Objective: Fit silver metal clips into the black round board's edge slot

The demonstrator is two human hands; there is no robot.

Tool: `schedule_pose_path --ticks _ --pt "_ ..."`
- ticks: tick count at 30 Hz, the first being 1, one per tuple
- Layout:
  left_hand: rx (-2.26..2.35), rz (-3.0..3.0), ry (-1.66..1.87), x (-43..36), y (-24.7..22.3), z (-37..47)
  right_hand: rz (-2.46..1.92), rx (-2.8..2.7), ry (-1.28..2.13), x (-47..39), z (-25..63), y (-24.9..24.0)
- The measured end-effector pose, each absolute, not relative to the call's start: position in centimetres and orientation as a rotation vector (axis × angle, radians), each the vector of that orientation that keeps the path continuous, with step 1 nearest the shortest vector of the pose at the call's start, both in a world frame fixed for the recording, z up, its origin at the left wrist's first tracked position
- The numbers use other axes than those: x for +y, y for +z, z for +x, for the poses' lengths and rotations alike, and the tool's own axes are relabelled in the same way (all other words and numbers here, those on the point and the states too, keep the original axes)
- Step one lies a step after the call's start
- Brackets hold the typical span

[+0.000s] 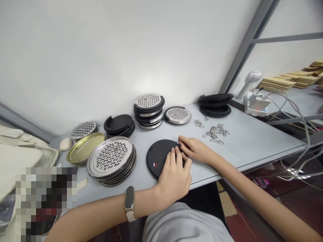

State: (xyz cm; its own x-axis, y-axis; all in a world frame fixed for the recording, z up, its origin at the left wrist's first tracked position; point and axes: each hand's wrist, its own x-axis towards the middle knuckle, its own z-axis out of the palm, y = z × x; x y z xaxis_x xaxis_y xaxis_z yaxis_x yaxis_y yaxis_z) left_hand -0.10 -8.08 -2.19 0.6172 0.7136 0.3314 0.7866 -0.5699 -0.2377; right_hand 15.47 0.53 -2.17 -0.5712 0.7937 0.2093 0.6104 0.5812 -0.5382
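Observation:
A black round disc (158, 155), like the holders around the graters, lies flat near the table's front edge, with a small hole on its left part. My left hand (175, 173) presses on its right side, fingers bent over the top, gripping it against the table. At the disc's upper right edge, my right hand (191, 148) pinches a small metal clip (178, 143); the fingers hide most of it. To the right lie several loose metal clips (216, 131) in a tangle, with a smaller heap of clips (198, 123) behind.
Left are stacked metal grater plates (111, 156), a gold-coloured lid (85, 148) and black holders (119, 124). Along the wall stand stacked graters (148, 102), a single grater (178, 115) and more black holders (215, 110). Cables (304, 124) hang at the table's right end.

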Motion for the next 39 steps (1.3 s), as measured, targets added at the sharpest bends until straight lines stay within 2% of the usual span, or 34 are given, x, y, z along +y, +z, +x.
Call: schedule_pose_path --ticks 9,39 --pt "-1.217 -2.456 -0.315 -8.7 -3.2 0.2 -1.169 -2.400 0.547 0.7 15.6 -2.0" --pt "-1.196 -2.397 -0.271 -9.5 -3.7 0.4 -1.063 -2.297 0.899 0.5 15.9 -1.1"
